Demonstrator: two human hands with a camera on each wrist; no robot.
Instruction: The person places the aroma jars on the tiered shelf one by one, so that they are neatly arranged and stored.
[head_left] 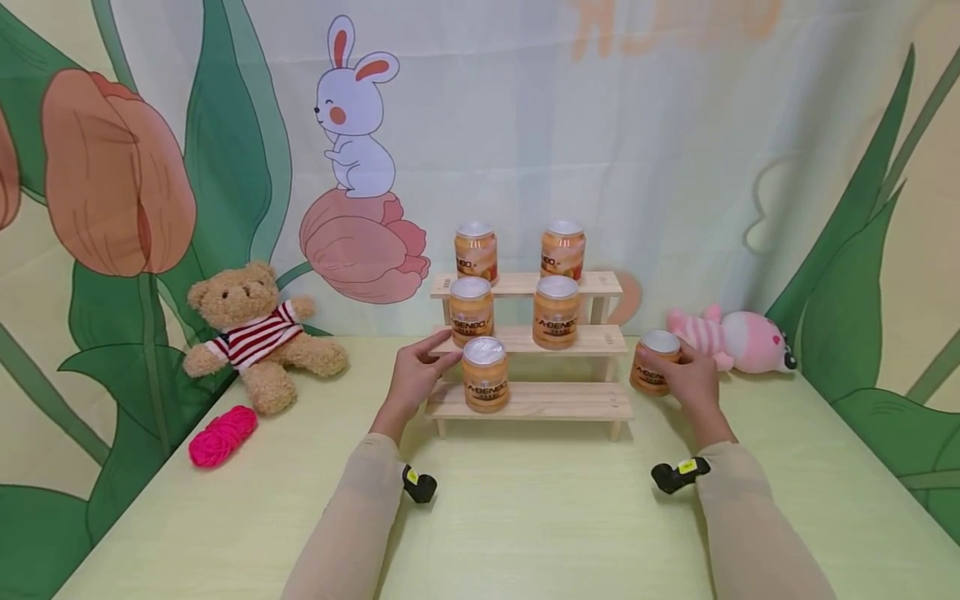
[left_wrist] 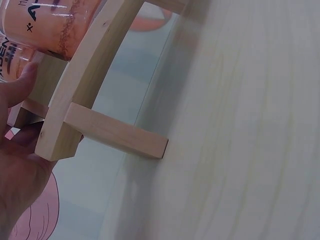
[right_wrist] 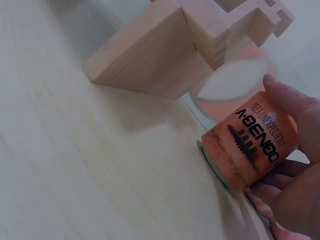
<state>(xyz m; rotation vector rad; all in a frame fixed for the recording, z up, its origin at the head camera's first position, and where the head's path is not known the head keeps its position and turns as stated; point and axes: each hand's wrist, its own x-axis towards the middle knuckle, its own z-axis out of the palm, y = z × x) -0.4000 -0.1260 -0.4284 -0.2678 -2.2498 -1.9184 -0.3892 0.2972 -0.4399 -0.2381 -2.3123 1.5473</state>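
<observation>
- While five orange cans already stand on the stepped wooden rack (head_left: 525,400), a sixth can (head_left: 655,363) sits on the worktop (head_left: 525,517) just to the rack's right, not yet on any step.
- Top step holds two cans (head_left: 476,252), the middle step two more (head_left: 556,310), and the bottom step only one (head_left: 485,374), at its left end; the free space beside that one looks like the remaining slot.
- Right hand (head_left: 686,379) has its grip closed around the sixth can, fingers curled about the label; the right wrist view shows the can (right_wrist: 250,145) upright on the worktop, close to the rack's end.
- Left hand (head_left: 416,375) steadies the rack's left end, thumb on the middle step's edge and fingers round the side post (left_wrist: 75,95).
- By my reckoning the work is nearly finished: five placed, one in hand.
- A teddy bear (head_left: 255,333), a pink yarn ball (head_left: 222,435) and a pink plush toy (head_left: 738,340) lie off to the sides, untouched.
</observation>
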